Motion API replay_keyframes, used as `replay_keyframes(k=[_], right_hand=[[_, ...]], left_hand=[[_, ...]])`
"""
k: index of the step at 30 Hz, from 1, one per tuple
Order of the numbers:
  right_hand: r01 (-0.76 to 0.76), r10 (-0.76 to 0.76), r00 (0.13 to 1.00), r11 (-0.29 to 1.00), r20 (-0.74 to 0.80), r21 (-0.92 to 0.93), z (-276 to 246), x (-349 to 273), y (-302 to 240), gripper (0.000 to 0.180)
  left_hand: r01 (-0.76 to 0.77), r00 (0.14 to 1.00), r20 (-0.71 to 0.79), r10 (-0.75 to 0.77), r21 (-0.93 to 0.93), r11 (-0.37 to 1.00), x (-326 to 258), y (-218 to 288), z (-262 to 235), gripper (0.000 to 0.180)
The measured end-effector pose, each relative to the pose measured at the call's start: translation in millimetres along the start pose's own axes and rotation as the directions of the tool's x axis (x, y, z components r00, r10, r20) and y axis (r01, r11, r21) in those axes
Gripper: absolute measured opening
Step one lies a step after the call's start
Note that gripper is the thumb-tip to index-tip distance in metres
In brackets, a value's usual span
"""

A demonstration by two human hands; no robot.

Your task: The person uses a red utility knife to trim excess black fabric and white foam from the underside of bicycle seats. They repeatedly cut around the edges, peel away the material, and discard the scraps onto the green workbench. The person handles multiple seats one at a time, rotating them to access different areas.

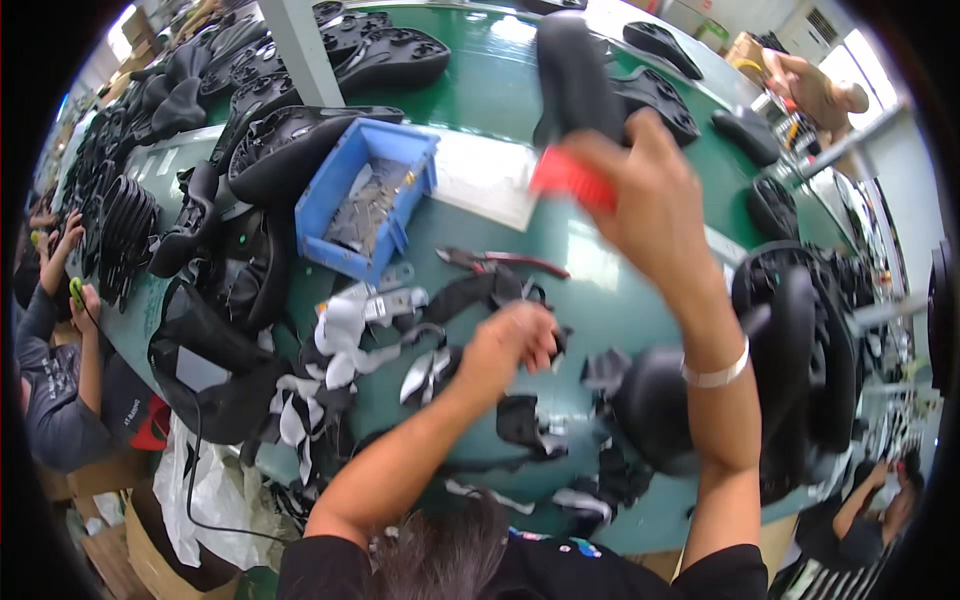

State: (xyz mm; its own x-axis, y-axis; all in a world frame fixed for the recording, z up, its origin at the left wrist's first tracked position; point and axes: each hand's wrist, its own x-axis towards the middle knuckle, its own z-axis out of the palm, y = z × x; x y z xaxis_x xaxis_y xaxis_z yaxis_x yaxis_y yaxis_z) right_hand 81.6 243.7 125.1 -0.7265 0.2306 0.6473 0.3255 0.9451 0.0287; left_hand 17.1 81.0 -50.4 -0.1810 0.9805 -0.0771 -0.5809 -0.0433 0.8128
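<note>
Raised over the far part of the green table, my right hand (655,205) is closed at a blurred red block-like thing (572,180). A long rounded black saddle-like piece (578,75), also blurred, extends beyond it; whether the two are joined I cannot tell. Lower and to the left, my left hand (510,345) is curled above the table, its fingertips at dark scraps, and what they pinch is hidden. Beyond it lie red-handled pliers (500,262). Black material strips (470,295) and white-backed scraps (342,335) surround the left hand.
A blue bin (370,255) of small metal pieces stands beyond my left hand. Black bicycle saddles crowd the left, and more saddles (800,350) stack beside my right forearm. A grey post (300,50) rises at the back. Other people (60,390) work at the sides.
</note>
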Motion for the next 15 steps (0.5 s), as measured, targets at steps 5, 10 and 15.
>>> replay_keyframes(k=[5, 10, 15], right_hand=[[0.299, -0.357, 0.838, 0.933, 0.412, 0.2, -89.9, -141.0, -81.0, 0.023], [-0.545, 0.222, 0.799, 0.661, 0.559, 0.516, -116.0, -226.3, -101.0, 0.034], [-0.655, 0.491, 0.754, 0.618, 0.437, 0.435, -118.4, -257.4, -98.7, 0.055]], left_hand=[[0.08, 0.997, 0.034, -0.072, -0.404, 0.911, -30.3, 57.4, -7.1, 0.065], [0.189, 0.981, 0.036, -0.19, 0.036, 0.981, -75.4, 65.1, -16.7, 0.077], [0.332, 0.942, -0.148, -0.3, 0.3, 0.894, -82.6, 76.0, 15.6, 0.069]])
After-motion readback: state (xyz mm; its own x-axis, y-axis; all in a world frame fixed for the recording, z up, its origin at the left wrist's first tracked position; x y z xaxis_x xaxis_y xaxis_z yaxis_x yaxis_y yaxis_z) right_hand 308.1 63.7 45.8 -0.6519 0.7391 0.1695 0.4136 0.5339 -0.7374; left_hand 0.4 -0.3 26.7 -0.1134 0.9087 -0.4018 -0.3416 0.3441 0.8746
